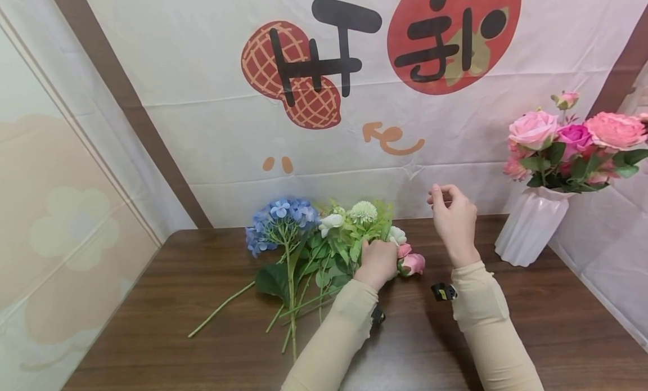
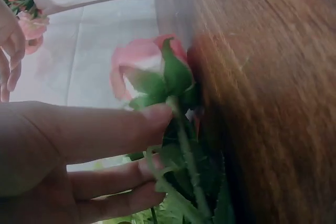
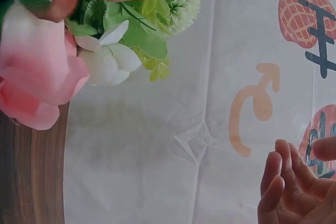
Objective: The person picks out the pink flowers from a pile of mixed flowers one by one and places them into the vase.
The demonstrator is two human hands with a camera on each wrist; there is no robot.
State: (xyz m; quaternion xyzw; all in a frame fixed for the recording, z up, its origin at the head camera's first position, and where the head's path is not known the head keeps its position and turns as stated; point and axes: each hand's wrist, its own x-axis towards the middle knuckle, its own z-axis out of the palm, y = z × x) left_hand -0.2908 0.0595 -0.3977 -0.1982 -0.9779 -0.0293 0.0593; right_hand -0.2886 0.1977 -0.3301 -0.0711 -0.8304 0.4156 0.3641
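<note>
My left hand (image 1: 378, 263) is down among the flowers lying on the table. In the left wrist view, its thumb and fingers pinch a pink rose (image 2: 147, 72) at the stem just under the bloom; the index finger is mostly hidden. White blossoms (image 3: 110, 61) and a round pale-green flower (image 1: 363, 212) lie close beside that hand. My right hand (image 1: 454, 219) hovers to the right of the bunch, fingers loosely bent, holding nothing. A blue hydrangea (image 1: 283, 216) with a long stem lies at the bunch's left side.
A white ribbed vase (image 1: 534, 225) full of pink roses (image 1: 576, 138) stands at the table's back right. Loose green stems (image 1: 221, 309) stretch toward the front of the brown table (image 1: 167, 301). Behind it hangs a printed cloth (image 1: 202, 126).
</note>
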